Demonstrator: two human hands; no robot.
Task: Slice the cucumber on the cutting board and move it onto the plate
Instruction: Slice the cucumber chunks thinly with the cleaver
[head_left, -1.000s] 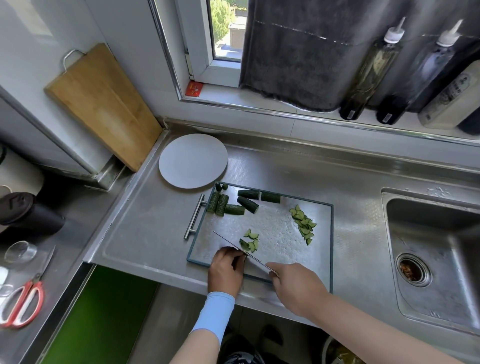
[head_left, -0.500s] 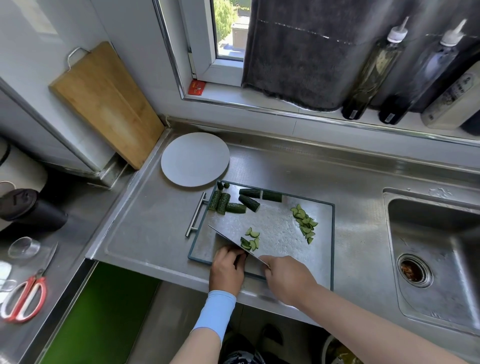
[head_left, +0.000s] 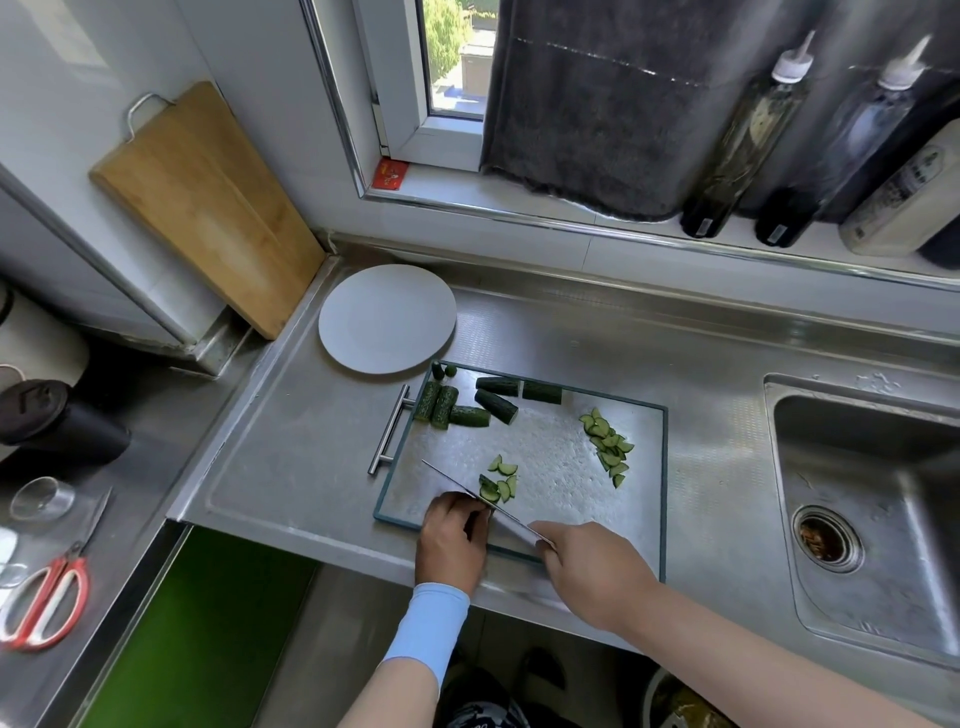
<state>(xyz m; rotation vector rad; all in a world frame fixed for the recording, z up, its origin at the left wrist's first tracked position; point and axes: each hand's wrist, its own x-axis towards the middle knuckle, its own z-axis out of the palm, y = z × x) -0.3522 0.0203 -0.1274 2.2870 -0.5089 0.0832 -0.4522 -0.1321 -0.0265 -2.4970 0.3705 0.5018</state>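
A steel cutting board (head_left: 550, 467) with a dark rim lies on the counter. Several cucumber chunks (head_left: 467, 405) sit along its far left edge. One pile of thin slices (head_left: 608, 444) lies at the right, a smaller pile of slices (head_left: 500, 480) near the front. My right hand (head_left: 592, 569) grips a knife (head_left: 467, 493) whose blade slants across the front of the board, beside the small pile. My left hand (head_left: 452, 538), fingers curled, holds down a cucumber piece at the blade; the piece is mostly hidden. An empty white plate (head_left: 387, 317) stands beyond the board's far left corner.
A sink (head_left: 862, 493) opens at the right. A wooden board (head_left: 202, 202) leans on the left wall. Several bottles (head_left: 743, 135) line the window ledge. Red scissors (head_left: 47, 597), a glass (head_left: 41, 499) and a dark cup (head_left: 52, 421) lie on the lower left counter.
The knife has shifted slightly left along the hidden piece, and the small pile of slices beside the blade has grown a little. My left hand stays in place.
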